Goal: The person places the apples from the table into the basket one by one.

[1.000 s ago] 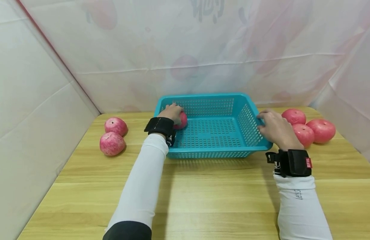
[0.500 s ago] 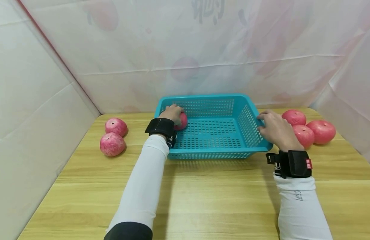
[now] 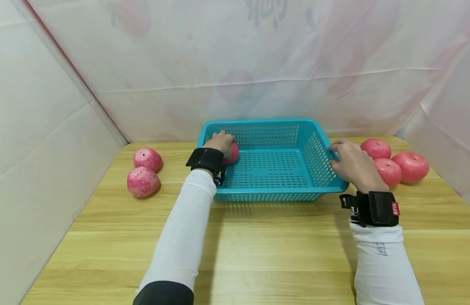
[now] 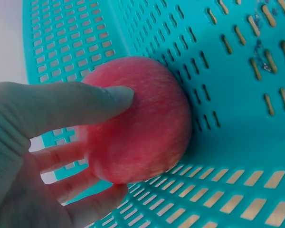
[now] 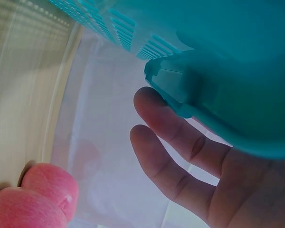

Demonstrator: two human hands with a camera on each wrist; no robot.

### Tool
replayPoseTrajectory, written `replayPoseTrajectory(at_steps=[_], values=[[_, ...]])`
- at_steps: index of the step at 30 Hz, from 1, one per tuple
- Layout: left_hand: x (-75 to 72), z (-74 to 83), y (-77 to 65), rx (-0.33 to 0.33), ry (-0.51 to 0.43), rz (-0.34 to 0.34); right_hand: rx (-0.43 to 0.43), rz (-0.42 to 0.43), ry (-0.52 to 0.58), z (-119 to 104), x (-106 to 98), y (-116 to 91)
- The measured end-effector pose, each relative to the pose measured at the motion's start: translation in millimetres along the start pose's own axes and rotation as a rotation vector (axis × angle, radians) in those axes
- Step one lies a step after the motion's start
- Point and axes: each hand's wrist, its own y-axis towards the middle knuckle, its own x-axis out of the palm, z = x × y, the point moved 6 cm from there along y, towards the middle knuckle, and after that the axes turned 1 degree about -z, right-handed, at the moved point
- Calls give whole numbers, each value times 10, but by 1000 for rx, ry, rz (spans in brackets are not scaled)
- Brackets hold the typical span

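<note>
My left hand (image 3: 219, 142) reaches into the left end of a turquoise plastic basket (image 3: 263, 195). It grips a red apple (image 4: 142, 121), the thumb across its top and the other fingers round its side. The apple lies low, close against the perforated basket wall (image 4: 71, 38). At the opposite end, my right hand (image 3: 353, 164) holds the basket's right rim. Two of its fingers (image 5: 156, 156) show beneath the rim in the right wrist view, where the basket hides the thumb.
Two speckled pink apples (image 3: 143, 181) sit on the wooden table (image 3: 265, 254) left of the basket. Beyond my right hand, three smooth pinkish-red fruits (image 3: 410, 167), tomato-like, are grouped together. Pale printed sheeting (image 3: 235, 51) walls the table at the back and sides.
Both hands stay in place, the left on the apple and the right at the basket rim. Only the head view has shifted very slightly.
</note>
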Motion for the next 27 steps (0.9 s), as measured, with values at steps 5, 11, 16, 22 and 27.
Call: replayPoseTrajectory(at_steps=[5,11,16,22,27], values=[[-55,45,-104,2,34,16,-8,16,2,-9,-8,-1],[-115,50,-123,36,58,-13,-19,19,0,-19,-10,-2],[-266,70,-134,109,42,31,-15,17,-5,-13,-14,-1],[-403,59,-183,156,13,67,-3,3,-1,1,-9,-3],[-438,27,-225,164,-11,60,-5,-6,-6,6,-1,-1]])
